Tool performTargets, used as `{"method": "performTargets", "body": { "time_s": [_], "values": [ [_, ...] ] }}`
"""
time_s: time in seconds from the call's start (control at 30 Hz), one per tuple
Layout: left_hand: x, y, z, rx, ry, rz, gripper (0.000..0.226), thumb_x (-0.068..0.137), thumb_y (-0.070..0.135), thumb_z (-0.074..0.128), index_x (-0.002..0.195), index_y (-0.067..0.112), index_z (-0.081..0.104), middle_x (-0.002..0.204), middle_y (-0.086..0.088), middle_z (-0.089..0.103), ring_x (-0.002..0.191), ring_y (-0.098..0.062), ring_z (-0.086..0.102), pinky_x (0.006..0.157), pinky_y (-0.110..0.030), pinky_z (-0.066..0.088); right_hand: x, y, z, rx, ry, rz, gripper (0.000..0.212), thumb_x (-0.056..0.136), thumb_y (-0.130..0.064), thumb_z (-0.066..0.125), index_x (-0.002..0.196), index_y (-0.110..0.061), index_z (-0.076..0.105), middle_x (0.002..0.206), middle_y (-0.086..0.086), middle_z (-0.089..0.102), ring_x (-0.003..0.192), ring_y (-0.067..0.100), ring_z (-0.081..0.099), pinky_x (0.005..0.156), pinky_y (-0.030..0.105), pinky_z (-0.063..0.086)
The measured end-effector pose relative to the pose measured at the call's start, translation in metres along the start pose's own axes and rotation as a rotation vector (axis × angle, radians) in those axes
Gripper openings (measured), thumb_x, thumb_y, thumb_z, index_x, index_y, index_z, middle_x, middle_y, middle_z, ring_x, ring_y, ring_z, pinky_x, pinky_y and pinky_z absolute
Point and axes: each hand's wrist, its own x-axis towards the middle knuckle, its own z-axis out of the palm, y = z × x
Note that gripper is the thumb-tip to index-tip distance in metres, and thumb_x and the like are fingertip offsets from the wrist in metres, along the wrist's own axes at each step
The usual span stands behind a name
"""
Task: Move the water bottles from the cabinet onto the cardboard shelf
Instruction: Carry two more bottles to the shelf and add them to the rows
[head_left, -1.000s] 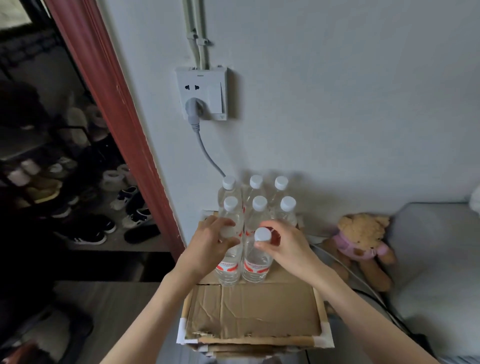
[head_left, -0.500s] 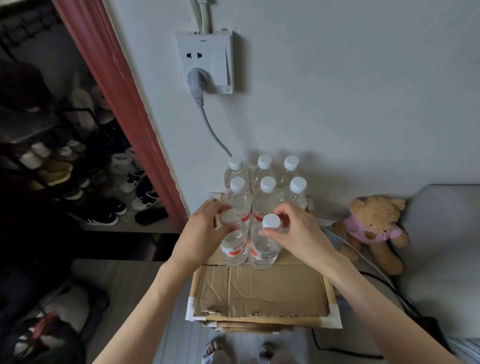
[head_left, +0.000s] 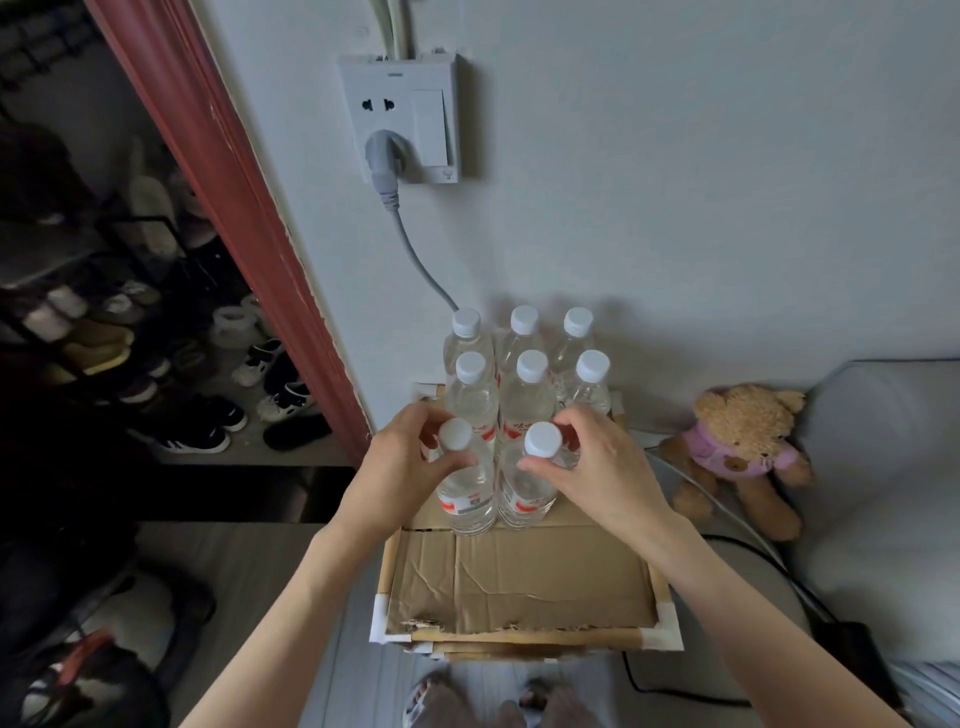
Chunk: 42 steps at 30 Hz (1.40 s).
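Several clear water bottles with white caps and red labels stand upright on the cardboard shelf (head_left: 524, 582), packed against the wall in rows. My left hand (head_left: 402, 457) grips the neck of the front left bottle (head_left: 466, 488). My right hand (head_left: 597, 467) grips the neck of the front right bottle (head_left: 524, 488). Both front bottles stand on the cardboard, touching each other and the row behind (head_left: 530, 395). The front half of the shelf top is bare cardboard. The cabinet is not in view.
A wall socket (head_left: 400, 117) with a grey plug and cable hangs above the bottles. A teddy bear (head_left: 737, 447) leans by a grey cushion (head_left: 883, 467) at right. A shoe rack (head_left: 130, 338) fills the dark doorway at left. My feet show below the shelf.
The camera has tilted down and moved closer. Both hands stay on the necks of the two front bottles, which stand in the same spot on the cardboard.
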Motion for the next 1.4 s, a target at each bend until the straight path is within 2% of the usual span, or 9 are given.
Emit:
{"method": "performTargets", "body": {
  "time_s": [0.1,0.27,0.43,0.6,0.83,0.97,1.07,1.2,1.4],
  "values": [
    [-0.003,-0.004,0.008,-0.044,0.005,-0.008,0.034,0.07,0.028,0.075,0.092,0.025,0.05,0.094,0.012,0.056,0.086,-0.003,0.052,0.071,-0.014,0.04,-0.005,0.004,0.006,0.102,-0.059,0.029,0.054,0.068,-0.052,0.068,0.104,-0.02,0.044,0.104,-0.005,0.054,0.095,0.014,0.053,0.076,0.032,0.047],
    [-0.005,-0.009,0.002,-0.061,-0.101,0.032,0.039,0.077,0.021,0.07,0.111,0.026,0.052,0.105,0.008,0.055,0.1,-0.001,0.052,0.091,-0.028,0.045,-0.009,0.017,0.006,0.254,-0.271,0.074,0.066,0.08,-0.037,0.063,0.136,-0.03,0.028,0.14,-0.01,0.039,0.127,0.008,0.037,0.103,0.04,0.04],
    [-0.006,-0.01,0.007,0.032,0.009,0.022,0.031,0.074,0.027,0.071,0.101,0.025,0.057,0.098,0.007,0.055,0.09,-0.004,0.055,0.081,-0.039,0.052,-0.006,0.016,0.014,0.294,-0.198,0.14,0.055,0.081,-0.03,0.065,0.129,-0.023,0.037,0.13,-0.002,0.05,0.121,0.016,0.047,0.097,0.044,0.045],
    [-0.013,-0.006,0.022,0.154,0.207,0.0,0.039,0.069,0.044,0.07,0.09,0.02,0.048,0.086,0.009,0.051,0.076,-0.012,0.053,0.062,-0.034,0.048,-0.01,0.018,0.021,0.276,-0.014,0.133,0.056,0.075,-0.031,0.071,0.122,-0.018,0.043,0.118,-0.001,0.052,0.104,0.011,0.053,0.082,0.04,0.054],
    [-0.021,-0.029,0.029,-0.081,0.092,-0.025,0.063,0.063,0.042,0.072,0.117,0.02,0.05,0.099,0.02,0.043,0.088,-0.008,0.049,0.081,-0.032,0.049,-0.026,0.029,0.034,0.477,-0.081,0.195,0.068,0.072,-0.031,0.073,0.13,-0.03,0.036,0.128,-0.011,0.042,0.116,0.004,0.046,0.084,0.028,0.053],
    [-0.035,-0.051,0.039,-0.189,0.01,-0.143,0.083,0.057,0.047,0.073,0.13,0.029,0.038,0.115,0.006,0.042,0.105,-0.014,0.051,0.09,-0.031,0.049,-0.035,0.032,0.05,0.645,-0.165,0.328,0.081,0.075,-0.026,0.072,0.136,-0.038,0.022,0.122,-0.032,0.036,0.119,0.001,0.043,0.096,0.032,0.047],
    [-0.043,-0.061,0.054,-0.213,-0.04,-0.214,0.078,0.069,0.029,0.076,0.126,0.048,0.025,0.12,0.005,0.042,0.106,-0.012,0.051,0.085,-0.014,0.043,-0.039,0.038,0.066,0.649,-0.209,0.424,0.076,0.074,-0.035,0.071,0.132,-0.043,0.022,0.129,-0.018,0.044,0.122,0.01,0.045,0.098,0.033,0.043],
    [-0.045,-0.073,0.077,-0.182,-0.002,-0.352,0.067,0.071,0.034,0.073,0.128,0.019,0.042,0.124,0.0,0.052,0.113,-0.018,0.052,0.092,-0.036,0.047,-0.038,0.043,0.079,0.579,-0.229,0.524,0.071,0.078,-0.041,0.066,0.135,-0.028,0.027,0.135,-0.004,0.048,0.124,0.014,0.045,0.102,0.037,0.039],
    [-0.039,-0.064,0.093,-0.27,0.114,-0.445,0.04,0.076,0.019,0.07,0.107,0.015,0.045,0.117,-0.006,0.054,0.103,-0.018,0.052,0.083,-0.031,0.042,-0.032,0.044,0.08,0.55,-0.254,0.516,0.05,0.086,-0.034,0.059,0.13,-0.022,0.038,0.131,-0.003,0.051,0.12,0.014,0.048,0.097,0.031,0.039]
  ]
}}
